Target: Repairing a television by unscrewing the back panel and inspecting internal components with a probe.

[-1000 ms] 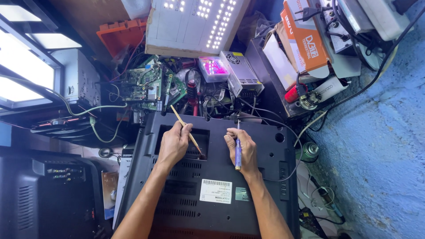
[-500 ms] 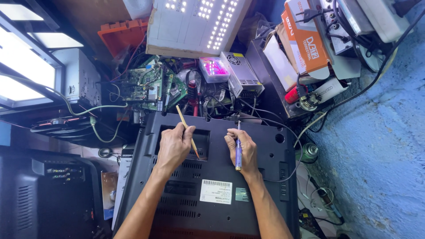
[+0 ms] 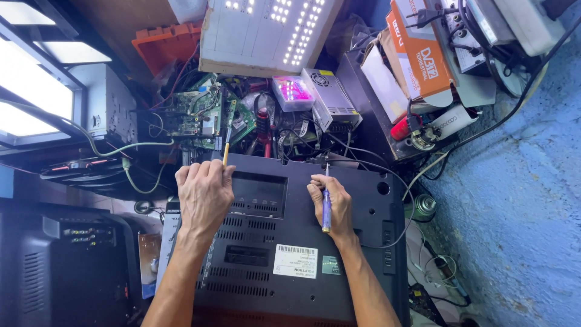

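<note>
Head view, looking down on a black TV back cover [image 3: 284,266] that lies flat and fills the frame from centre to 6 o'clock. The cover is matte plastic with rows of vent slots, a recessed rectangular bay near its top edge, a white label with a small green sticker beside it, and a round hole toward 2 o'clock.

The left hand [image 3: 204,192] rests on the upper left part of the cover, fingers curled together around a thin yellow-tipped tool [image 3: 225,156] whose end points to 12 o'clock. The right hand [image 3: 331,206] rests on the upper right part, fingers clamped on a blue-handled screwdriver [image 3: 326,209]; its shaft points to 12 o'clock and its tip meets the cover's top edge.

Beyond the cover, at 12 o'clock, lie green circuit boards [image 3: 203,118], tangled wires, a perforated metal power supply [image 3: 331,100] and a white LED panel [image 3: 266,33]. An orange box [image 3: 423,51] stands at 1 o'clock. A blue wall [image 3: 520,194] fills 3 o'clock.
</note>
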